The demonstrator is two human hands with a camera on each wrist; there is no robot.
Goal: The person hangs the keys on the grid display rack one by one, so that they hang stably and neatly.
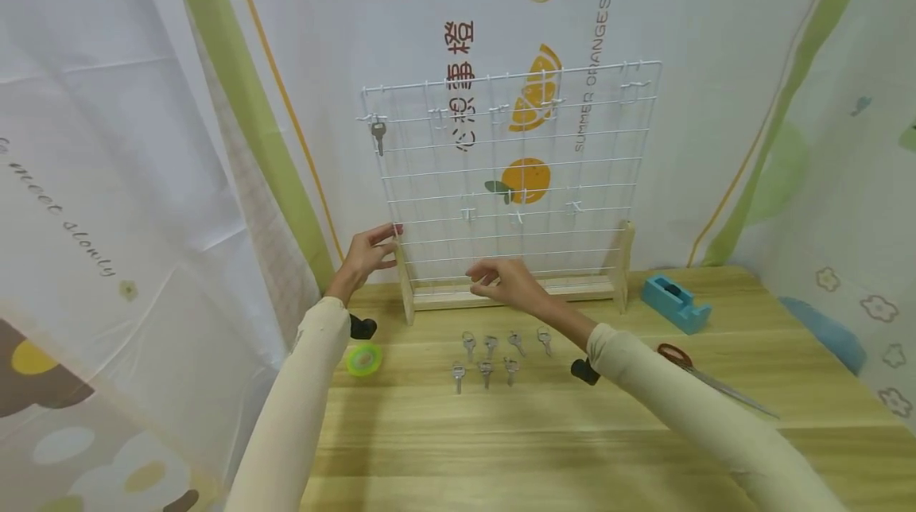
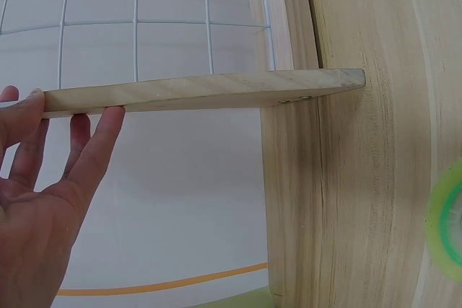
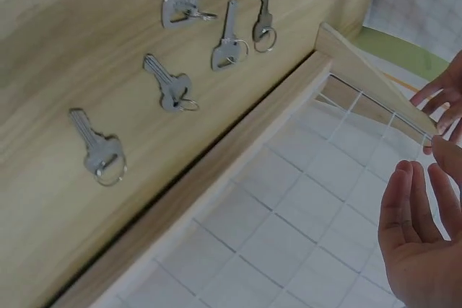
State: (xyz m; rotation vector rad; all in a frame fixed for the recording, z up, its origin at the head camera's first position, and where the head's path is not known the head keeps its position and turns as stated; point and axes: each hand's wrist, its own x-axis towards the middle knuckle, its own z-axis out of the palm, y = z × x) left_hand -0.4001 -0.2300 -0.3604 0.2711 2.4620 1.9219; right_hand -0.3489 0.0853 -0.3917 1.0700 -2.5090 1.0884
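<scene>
A white wire grid rack (image 1: 429,176) stands upright in a wooden base with a slanted post at each side. My left hand (image 1: 368,254) holds the top of the left wooden post (image 2: 202,91), with the thumb on one face and fingertips on the other. In front of the grid's lower part hovers my right hand (image 1: 510,283), its fingers loosely bent and nothing between them. One key (image 1: 378,133) hangs from a hook at the grid's upper left. Several more keys (image 3: 103,151), each with a small ring, lie in two rows on the table below the rack.
More white hooks (image 1: 518,218) sit on the grid. Left of the keys lies a roll of green tape (image 1: 364,359). To the right are a blue tape dispenser (image 1: 675,304) and red-handled scissors (image 1: 716,383). A printed curtain (image 1: 300,35) hangs behind the wooden table (image 1: 429,448).
</scene>
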